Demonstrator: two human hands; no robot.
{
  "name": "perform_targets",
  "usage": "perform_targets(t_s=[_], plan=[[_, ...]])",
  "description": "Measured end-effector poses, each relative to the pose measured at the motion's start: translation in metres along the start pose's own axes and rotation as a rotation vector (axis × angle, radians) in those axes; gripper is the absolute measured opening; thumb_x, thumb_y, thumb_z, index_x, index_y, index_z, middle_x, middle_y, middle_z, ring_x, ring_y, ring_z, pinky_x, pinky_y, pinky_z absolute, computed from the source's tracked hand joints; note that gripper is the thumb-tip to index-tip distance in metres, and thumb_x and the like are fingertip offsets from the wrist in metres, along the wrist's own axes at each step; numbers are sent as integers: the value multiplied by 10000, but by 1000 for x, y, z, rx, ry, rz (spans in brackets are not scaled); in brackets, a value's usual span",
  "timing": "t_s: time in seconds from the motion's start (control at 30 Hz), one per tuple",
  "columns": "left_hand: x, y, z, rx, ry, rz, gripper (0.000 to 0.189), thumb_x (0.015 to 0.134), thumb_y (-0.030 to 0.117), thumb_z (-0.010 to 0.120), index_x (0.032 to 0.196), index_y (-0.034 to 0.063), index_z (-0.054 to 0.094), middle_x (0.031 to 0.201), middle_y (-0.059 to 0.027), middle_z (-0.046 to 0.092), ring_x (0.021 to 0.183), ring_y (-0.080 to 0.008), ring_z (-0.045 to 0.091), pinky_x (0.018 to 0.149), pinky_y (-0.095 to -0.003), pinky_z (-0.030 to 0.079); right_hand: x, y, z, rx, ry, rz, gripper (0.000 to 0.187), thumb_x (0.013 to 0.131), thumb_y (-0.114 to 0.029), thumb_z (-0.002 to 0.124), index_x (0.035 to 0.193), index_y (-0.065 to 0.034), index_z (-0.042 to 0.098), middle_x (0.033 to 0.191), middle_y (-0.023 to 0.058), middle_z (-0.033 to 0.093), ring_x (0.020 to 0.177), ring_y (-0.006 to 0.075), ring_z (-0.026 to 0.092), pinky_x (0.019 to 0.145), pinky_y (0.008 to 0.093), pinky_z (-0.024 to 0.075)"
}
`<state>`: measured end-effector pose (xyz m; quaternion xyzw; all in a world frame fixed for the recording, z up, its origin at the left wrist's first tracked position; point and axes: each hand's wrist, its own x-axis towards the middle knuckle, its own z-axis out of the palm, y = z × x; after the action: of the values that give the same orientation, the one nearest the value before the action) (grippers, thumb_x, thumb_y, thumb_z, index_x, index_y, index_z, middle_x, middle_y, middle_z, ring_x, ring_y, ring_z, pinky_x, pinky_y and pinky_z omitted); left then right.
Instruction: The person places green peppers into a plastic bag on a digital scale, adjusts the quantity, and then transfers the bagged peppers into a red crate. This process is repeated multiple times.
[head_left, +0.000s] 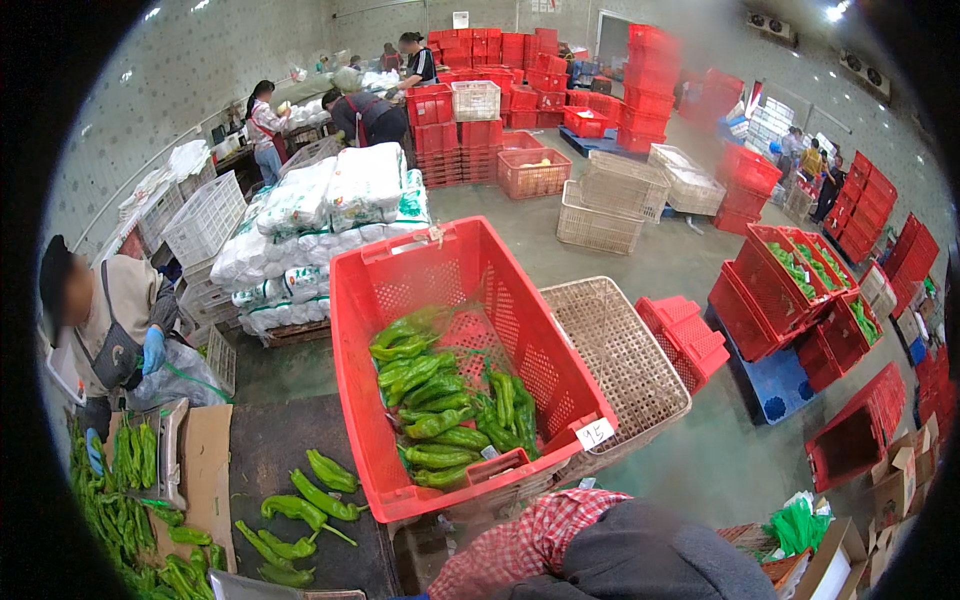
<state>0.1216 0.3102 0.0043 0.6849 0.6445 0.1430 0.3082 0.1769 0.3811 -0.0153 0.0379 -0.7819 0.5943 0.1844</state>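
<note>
Neither of my hands can be made out; only my red-checked sleeve (525, 536) shows at the bottom centre. Before me stands a large red plastic crate (480, 345) with a handwritten tag on its near rim. Green peppers (442, 412) lie inside it, some of them apparently in clear bags. To its left, several loose green peppers (300, 517) rest on a dark tabletop (300, 427). More peppers (112, 510) are heaped at the far left, beside a metal tray (174, 457) with peppers on it. The edge of another metal tray (281, 594) shows at the bottom.
At the left a co-worker in blue gloves (154, 349) stands by the heap. An upturned pale basket (622, 352) adjoins the red crate. Behind are bagged white goods (322, 202) and stacked red crates (649, 90). Pepper crates (787, 270) stand on a blue pallet (772, 382) at right.
</note>
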Motion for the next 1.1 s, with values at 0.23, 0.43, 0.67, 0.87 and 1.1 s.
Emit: perform_targets(t_s=[0.23,0.43,0.67,0.87,1.1], plan=[[11,3,-4,0,3,9,484,796,391,378,1151,66,427,1108,-134,448,998,-316,418,834,-414,333,5,2,-19,-49,-2,-13,335,739,-251,508,1003,-44,512,930,157,545,822,259,545,717,329,429],[21,3,-7,5,15,66,482,802,392,368,1151,65,426,1107,-129,449,1002,-314,416,837,-415,331,2,1,-47,-129,58,42,333,733,-254,505,987,-39,512,915,159,544,817,264,543,722,331,428],[39,0,-19,5,112,196,480,808,393,357,1152,65,425,1107,-123,451,1006,-310,414,840,-415,329,-3,8,-58,-344,98,45,331,725,-258,502,968,-32,512,897,161,542,811,269,540,727,333,426],[78,10,-27,101,453,419,479,813,394,347,1152,64,425,1106,-118,452,1010,-307,412,842,-416,327,-44,19,-83,-1421,180,-15,331,719,-261,499,952,-26,512,881,163,540,805,274,538,732,335,425],[129,-2,16,417,436,433,460,795,405,373,1115,84,450,1071,-92,473,989,-263,423,859,-420,293,-94,29,-112,-966,278,342,303,701,-277,504,861,-19,498,814,157,538,748,292,531,662,369,432]])
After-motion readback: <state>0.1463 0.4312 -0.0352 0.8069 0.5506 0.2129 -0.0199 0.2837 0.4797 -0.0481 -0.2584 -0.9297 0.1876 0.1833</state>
